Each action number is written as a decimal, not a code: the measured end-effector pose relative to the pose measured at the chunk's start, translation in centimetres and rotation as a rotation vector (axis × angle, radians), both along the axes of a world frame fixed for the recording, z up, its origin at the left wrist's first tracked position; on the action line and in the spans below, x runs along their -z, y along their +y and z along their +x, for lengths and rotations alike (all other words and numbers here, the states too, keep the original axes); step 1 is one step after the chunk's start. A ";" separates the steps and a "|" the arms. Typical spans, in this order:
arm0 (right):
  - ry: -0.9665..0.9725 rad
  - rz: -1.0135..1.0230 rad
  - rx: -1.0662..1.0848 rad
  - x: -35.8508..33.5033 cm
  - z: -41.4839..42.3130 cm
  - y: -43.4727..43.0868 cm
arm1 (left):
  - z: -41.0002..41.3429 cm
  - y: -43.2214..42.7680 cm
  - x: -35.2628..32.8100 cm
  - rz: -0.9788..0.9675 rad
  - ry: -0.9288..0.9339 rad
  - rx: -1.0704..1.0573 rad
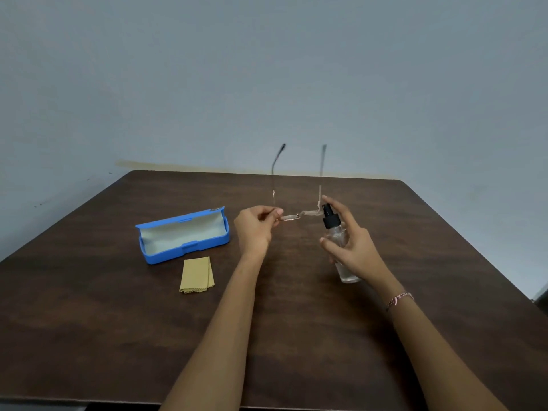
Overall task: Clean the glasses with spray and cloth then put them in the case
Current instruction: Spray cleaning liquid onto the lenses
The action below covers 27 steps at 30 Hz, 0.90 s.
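My left hand (255,227) pinches the left end of the thin-framed glasses (299,215), holding them above the table with both temples unfolded and pointing up and away. My right hand (354,244) grips a clear spray bottle (341,247) with a black pump top. The forefinger rests over the nozzle, which sits close beside the right lens. A blue glasses case (184,236) lies open on the table to the left, its pale lining showing. A folded tan cloth (197,274) lies just in front of the case.
The dark brown wooden table (444,262) stands against a grey wall. Its far edge runs just behind the glasses and its near edge lies at the bottom of the view. A beaded bracelet (398,299) is on my right wrist.
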State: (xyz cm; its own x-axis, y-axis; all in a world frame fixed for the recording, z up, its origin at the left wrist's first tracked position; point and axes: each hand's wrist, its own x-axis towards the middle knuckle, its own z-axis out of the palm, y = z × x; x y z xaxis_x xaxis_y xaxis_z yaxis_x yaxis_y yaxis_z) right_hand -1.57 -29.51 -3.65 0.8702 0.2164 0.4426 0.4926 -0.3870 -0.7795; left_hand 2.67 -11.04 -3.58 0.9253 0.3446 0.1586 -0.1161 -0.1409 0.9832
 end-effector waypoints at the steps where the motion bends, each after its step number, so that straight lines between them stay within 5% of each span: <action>1: -0.011 -0.037 0.019 0.0 0.0 0.3 | -0.2 -0.1 -0.2 0.074 -0.042 -0.027; 6: -0.091 -0.201 0.137 0.1 0.1 1.6 | -1.0 -0.7 -0.4 0.251 -0.201 -0.072; 27: -0.079 -0.273 0.326 0.3 0.3 1.2 | -1.2 -0.9 -0.1 0.145 -0.396 -0.010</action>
